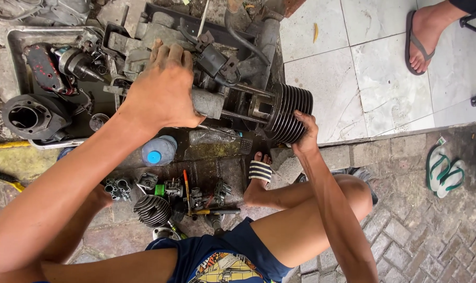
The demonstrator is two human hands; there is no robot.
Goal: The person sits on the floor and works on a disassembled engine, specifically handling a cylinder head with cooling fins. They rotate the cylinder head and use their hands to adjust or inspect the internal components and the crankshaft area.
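The dented metal tray (18, 36) holds greasy engine parts, among them a grey round housing (31, 116). The left hand (162, 89) lies flat and open on the grey engine block (206, 102). The right hand (305, 137) closes its grip on the black finned cylinder (291, 112), whose long axis lies along the ground, pointing right.

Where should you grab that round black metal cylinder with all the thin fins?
Grip the round black finned metal cylinder around its finned barrel, from its free outer end on the tile side. The other end faces the grey engine block on thin rods, so there's little room there. The right hand already holds its lower edge; the left hand rests on the engine.
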